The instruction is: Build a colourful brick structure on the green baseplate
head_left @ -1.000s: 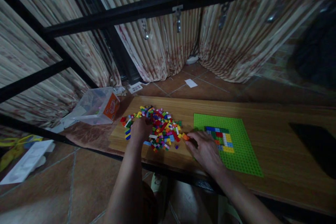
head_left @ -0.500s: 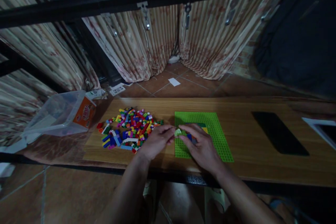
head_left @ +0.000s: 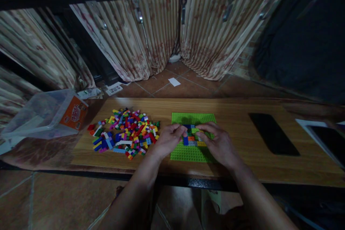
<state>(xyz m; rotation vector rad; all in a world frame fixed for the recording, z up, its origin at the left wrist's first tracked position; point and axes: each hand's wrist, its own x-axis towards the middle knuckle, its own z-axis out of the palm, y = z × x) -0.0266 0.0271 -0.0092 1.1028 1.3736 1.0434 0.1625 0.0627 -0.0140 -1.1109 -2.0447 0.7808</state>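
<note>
A green studded baseplate (head_left: 183, 154) lies on the wooden board. Joined on it are toy bricks in blue, orange, yellow and other colours, among them an orange brick (head_left: 191, 138). Over the right part of these bricks, my right hand (head_left: 219, 143) pinches a light green brick (head_left: 195, 130) between thumb and fingers. My left hand (head_left: 170, 139) is closed at the left side of the bricks, thumb and fingertips together; whatever it may hold is hidden. The two hands are a short gap apart.
A heap of loose coloured bricks (head_left: 129, 131) is spread on the board's left part. Beyond it stands a clear plastic bin (head_left: 54, 115) with an orange label. To the right lies a flat black slab (head_left: 273, 133), with a white-edged dark item (head_left: 320, 140) farther right.
My hands have parted from their shared hold on the light green brick, which is now in the right hand over the joined bricks. The whole view has shifted slightly.
</note>
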